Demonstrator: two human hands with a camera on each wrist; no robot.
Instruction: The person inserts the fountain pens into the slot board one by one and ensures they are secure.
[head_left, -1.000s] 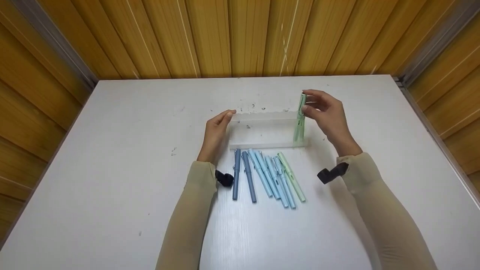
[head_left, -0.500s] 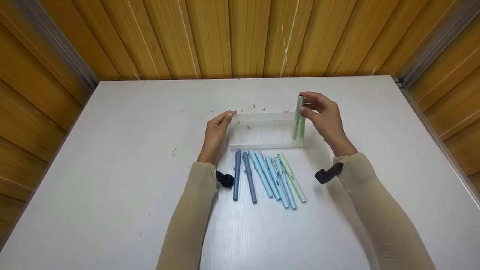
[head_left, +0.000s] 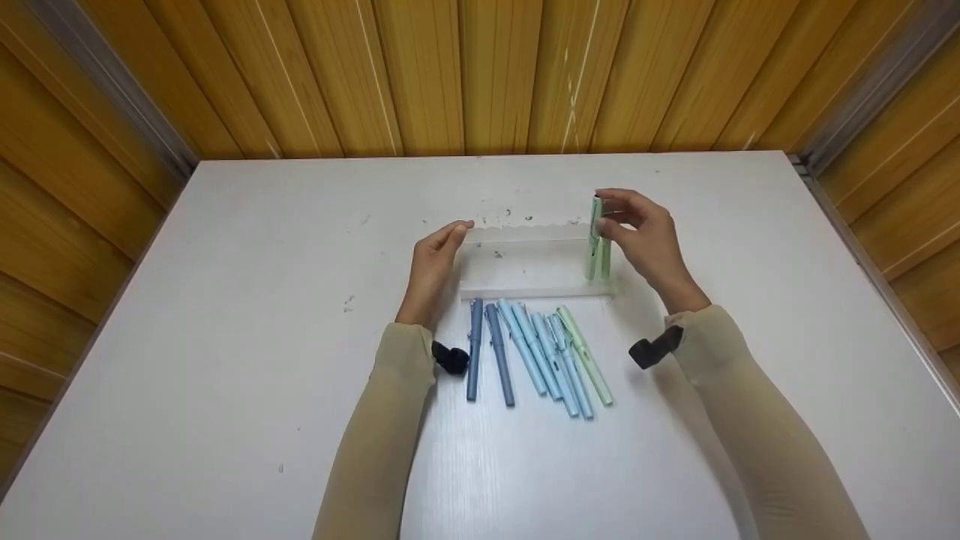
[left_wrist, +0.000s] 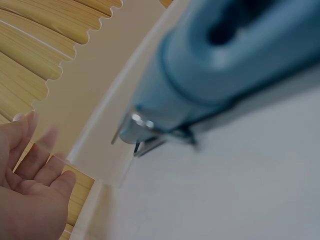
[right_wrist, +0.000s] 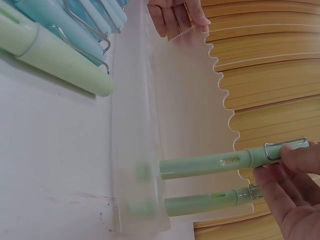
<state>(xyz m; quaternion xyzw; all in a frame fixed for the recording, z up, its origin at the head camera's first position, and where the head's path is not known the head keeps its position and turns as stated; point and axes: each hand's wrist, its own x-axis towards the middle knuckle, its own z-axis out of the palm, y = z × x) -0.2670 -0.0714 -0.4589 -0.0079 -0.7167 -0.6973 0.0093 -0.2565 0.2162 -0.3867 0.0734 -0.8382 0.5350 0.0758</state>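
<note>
A translucent pen holder (head_left: pixel 525 292) with a scalloped top edge stands mid-table. My left hand (head_left: pixel 435 259) pinches its upper left corner, fingers behind the panel in the left wrist view. My right hand (head_left: pixel 649 232) holds a light green pen (right_wrist: pixel 205 167) near its clip end, thumb on the clip side. That pen stands upright at the holder's right end, its lower end behind the front lip. Close beside it, a second light green pen (right_wrist: pixel 205 204) stands in the holder, its top partly hidden by my fingers.
In front of the holder lie two dark blue pens (head_left: pixel 475 352), several light blue pens (head_left: pixel 529 352) and another light green pen (head_left: pixel 585 356), roughly side by side on the white table (head_left: pixel 225 375). A wood-patterned wall (head_left: pixel 495 75) rises behind the table.
My right hand has shifted slightly left and down with its green pen, now more upright and lower in the holder. My left hand stays at the holder's corner.
</note>
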